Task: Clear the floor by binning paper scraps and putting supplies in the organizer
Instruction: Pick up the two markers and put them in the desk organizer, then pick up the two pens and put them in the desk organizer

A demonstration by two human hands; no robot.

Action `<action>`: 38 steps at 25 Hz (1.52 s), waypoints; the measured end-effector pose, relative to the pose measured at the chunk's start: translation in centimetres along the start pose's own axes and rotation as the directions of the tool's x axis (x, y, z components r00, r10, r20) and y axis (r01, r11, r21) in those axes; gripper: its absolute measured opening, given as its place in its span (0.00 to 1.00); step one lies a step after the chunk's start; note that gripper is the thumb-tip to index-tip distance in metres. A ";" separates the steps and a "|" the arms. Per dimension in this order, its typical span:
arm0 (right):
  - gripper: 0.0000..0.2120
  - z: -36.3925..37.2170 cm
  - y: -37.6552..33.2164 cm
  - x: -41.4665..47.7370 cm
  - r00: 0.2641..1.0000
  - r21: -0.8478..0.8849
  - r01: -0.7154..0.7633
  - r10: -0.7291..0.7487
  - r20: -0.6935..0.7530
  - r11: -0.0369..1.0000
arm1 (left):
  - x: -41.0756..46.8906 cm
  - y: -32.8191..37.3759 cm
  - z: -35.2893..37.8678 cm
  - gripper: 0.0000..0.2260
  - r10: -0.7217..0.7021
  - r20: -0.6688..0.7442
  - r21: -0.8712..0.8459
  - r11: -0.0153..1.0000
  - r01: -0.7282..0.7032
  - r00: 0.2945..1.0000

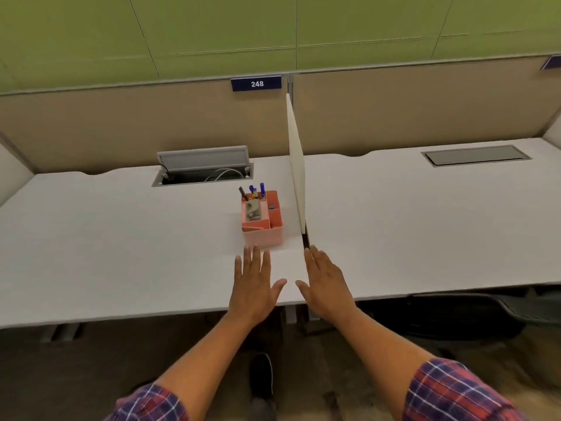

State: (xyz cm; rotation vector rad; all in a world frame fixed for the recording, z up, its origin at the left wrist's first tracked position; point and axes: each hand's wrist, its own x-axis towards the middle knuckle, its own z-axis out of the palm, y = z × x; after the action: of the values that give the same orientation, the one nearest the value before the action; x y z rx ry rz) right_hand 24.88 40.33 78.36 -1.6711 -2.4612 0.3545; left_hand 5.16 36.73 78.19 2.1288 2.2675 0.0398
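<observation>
Pink organizer on white desks, green wall behind

The organizer is pink with blue-capped pens; desk white, partition beige, wall panels green, number plate navy, sleeves red-and-blue plaid.

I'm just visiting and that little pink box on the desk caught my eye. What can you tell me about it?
The pink organizer looks like plastic and stands upright on the white desk, close beside the white divider panel. Inner walls split it into compartments. Blue-capped pens stand at the back, and a grey object lies in the middle one. Neither hand touches it.
</observation>
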 end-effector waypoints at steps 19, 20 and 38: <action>0.37 7.0 5.0 -34.1 0.984 0.058 -0.128 0.119 0.135 0.990 | -31.0 11.6 5.4 0.38 0.038 0.271 0.008 0.999 -0.042 0.962; 0.37 8.0 4.8 -34.6 0.980 0.063 -0.146 0.135 0.148 0.987 | -31.5 11.2 6.2 0.38 0.033 0.289 -0.006 0.999 -0.033 0.957; 0.12 50.2 5.1 -36.2 0.550 0.220 -0.808 0.564 0.616 0.547 | -33.0 -1.0 47.4 0.14 -0.217 0.644 -0.342 0.776 0.530 0.733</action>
State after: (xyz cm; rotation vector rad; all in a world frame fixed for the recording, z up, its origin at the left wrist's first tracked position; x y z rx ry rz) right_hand 30.30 2.86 29.08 -2.4509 -1.4745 1.5217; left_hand 8.10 3.63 30.94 1.1533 1.9762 -0.0150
